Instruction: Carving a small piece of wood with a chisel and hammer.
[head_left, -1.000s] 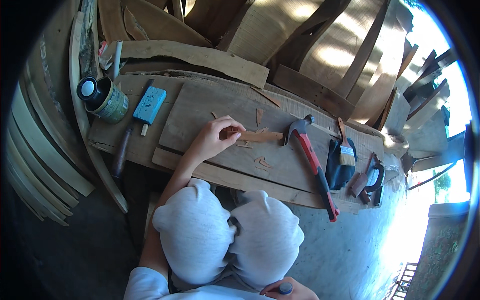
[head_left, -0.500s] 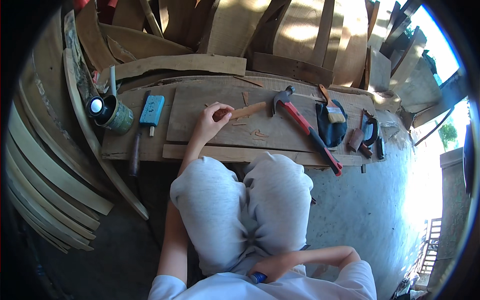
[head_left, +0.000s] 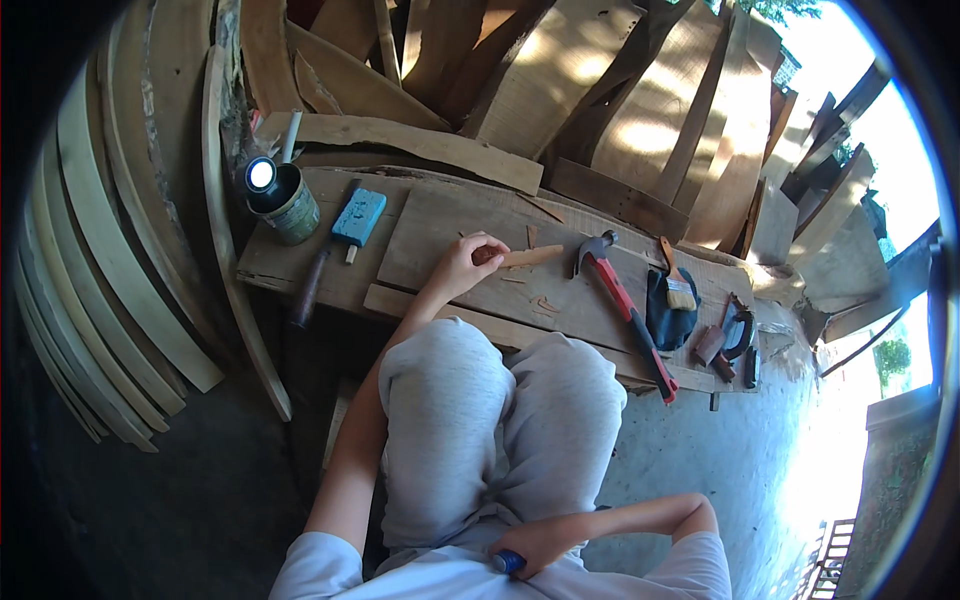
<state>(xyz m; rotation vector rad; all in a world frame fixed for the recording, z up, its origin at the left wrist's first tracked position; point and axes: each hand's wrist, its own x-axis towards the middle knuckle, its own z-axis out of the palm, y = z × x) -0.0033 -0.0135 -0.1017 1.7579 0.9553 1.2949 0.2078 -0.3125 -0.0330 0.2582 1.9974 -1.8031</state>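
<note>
left grip [head_left: 468, 266] grasping thin wood strip [head_left: 534, 257], frame centre, at worktop [head_left: 432, 232]; right grip [head_left: 543, 544] wrapped round blue cylindrical item [head_left: 508, 562], bottom centre; red-black hammer [head_left: 624, 301] right of centre

Left arm [head_left: 364, 430]: stretched forward, only slightly bent, passing just outside the left knee [head_left: 445, 365].
Left hand [head_left: 476, 262]: ahead of the left knee, curled into a closed grip.
Right arm [head_left: 645, 516]: bent sharply out to the side, lower half angled back inward.
Right hand [head_left: 543, 545]: wrapped closed, low at the lap [head_left: 470, 510].
</note>
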